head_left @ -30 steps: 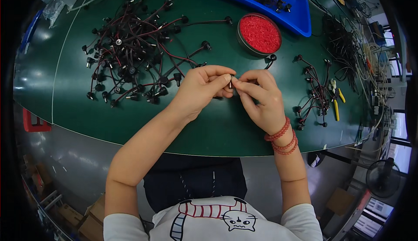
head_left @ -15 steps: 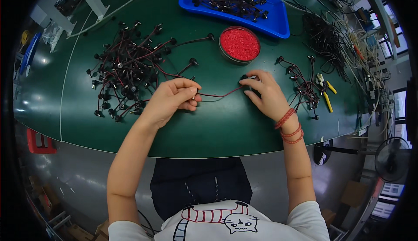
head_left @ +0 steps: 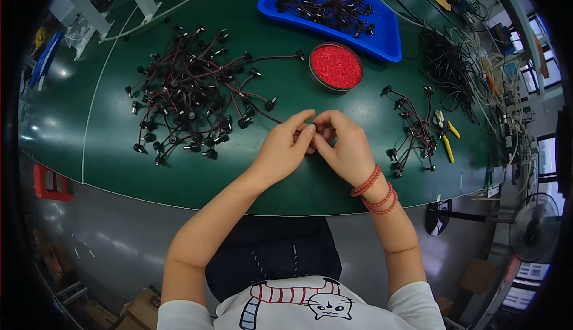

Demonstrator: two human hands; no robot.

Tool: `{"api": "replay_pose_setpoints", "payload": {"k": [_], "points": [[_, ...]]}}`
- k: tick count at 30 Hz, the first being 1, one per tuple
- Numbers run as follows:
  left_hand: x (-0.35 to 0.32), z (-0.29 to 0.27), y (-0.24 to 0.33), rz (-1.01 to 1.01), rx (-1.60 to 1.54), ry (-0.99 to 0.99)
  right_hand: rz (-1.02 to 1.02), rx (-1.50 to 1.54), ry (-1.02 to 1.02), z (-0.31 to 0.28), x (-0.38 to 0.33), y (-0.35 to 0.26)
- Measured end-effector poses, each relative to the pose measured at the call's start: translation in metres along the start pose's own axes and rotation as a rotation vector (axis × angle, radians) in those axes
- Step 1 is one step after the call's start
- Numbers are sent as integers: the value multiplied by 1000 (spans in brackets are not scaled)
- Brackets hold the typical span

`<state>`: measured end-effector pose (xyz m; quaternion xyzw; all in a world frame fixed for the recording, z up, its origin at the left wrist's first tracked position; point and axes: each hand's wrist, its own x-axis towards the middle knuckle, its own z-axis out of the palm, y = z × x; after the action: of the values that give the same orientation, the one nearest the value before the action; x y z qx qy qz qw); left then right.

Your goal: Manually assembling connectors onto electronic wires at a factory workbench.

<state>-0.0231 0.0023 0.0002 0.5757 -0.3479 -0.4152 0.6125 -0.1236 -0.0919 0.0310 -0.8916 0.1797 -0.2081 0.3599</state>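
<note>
My left hand (head_left: 288, 147) and my right hand (head_left: 344, 149) meet at the middle of the green table, fingertips almost touching. Both are closed in a pinch around a small black plug (head_left: 314, 127), mostly hidden by the fingers. A dark cable (head_left: 270, 117) runs from the left fingers toward a large pile of short red-and-black cables with black plugs (head_left: 190, 85) on the left. To the right of my hands lies a smaller group of such cables (head_left: 416, 130).
Beyond my hands stands a round tin of small red pieces (head_left: 336, 66). A blue tray (head_left: 391, 46) with more cables lies behind it. Yellow-handled pliers (head_left: 447, 145) rest at the right, near a black wire bundle (head_left: 447, 61). A small fan (head_left: 534, 225) stands far right.
My left hand has moved right and my right hand slightly left, so they now meet. The wire stretched between them no longer shows. The whole view has shifted a little.
</note>
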Motion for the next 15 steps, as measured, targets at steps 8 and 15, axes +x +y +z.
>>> {"api": "replay_pose_setpoints", "payload": {"k": [8,15], "points": [[4,-11,1,-141,-212,-114,75,56,94,-38,47,38],[5,-15,5,-205,-234,-164,-88,-564,49,-32,85,68]]}}
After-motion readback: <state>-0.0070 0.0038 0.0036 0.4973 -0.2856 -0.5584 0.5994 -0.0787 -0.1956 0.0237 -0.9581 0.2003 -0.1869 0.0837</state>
